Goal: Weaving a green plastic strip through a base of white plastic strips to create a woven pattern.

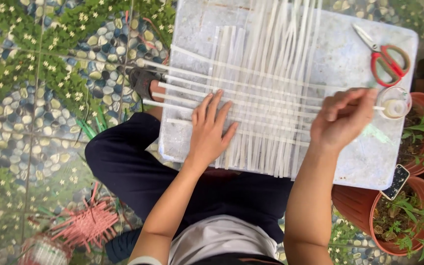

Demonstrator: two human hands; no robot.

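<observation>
My left hand (209,128) flat, fingers spread, pressing woven white strips (256,98) on grey board (349,54) at frame centre. My right hand (342,118) blurred, fingers curled, seems to pinch end of one crosswise strip; grip hard to make out. Strip tops cut off at upper edge. Red scissors (388,59) upper right, small clear cup (394,103) beside. Plant pots (393,216) lower right, partly cropped.

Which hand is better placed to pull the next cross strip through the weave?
The right hand, probably. It already pinches the end of a horizontal white strip at the mat's right edge, while the left hand lies flat on the woven strips, pinning them to the white board.
</observation>
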